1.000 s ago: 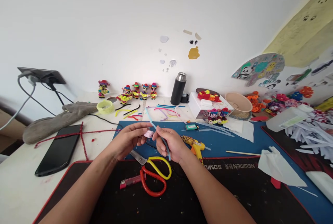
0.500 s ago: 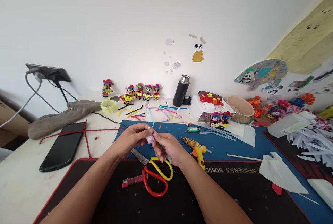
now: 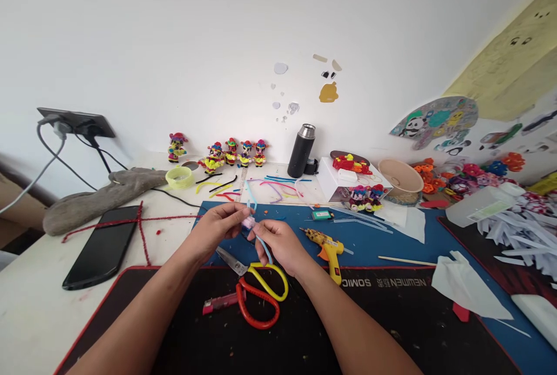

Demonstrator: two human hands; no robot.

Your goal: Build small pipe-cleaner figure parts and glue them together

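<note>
Between my two hands is a small pale pink fuzzy piece (image 3: 248, 223), partly covered by fingers. A light blue pipe cleaner (image 3: 263, 248) runs past it, one end standing up above the fingers and the other curving down by the right palm. My left hand (image 3: 220, 224) is closed, thumb and fingers pinching the pink piece and the upper part of the pipe cleaner. My right hand (image 3: 281, 244) is also closed, pinching the pipe cleaner close to the pink piece. Below the hands lie scissors (image 3: 243, 274) with red and yellow handles and a pink utility knife (image 3: 220, 303).
A yellow glue gun (image 3: 333, 253) lies right of the hands. Loose pipe cleaners (image 3: 274, 192) and several small fuzzy figures (image 3: 214, 157) are behind, with a black thermos (image 3: 301, 151). A phone (image 3: 104, 247) under red pipe cleaners lies left. A white box (image 3: 333, 186) stands back right.
My hands have drawn slightly apart around the pink piece. The light blue pipe cleaner's lower end now curves in front of the right hand. The view has shifted slightly.
</note>
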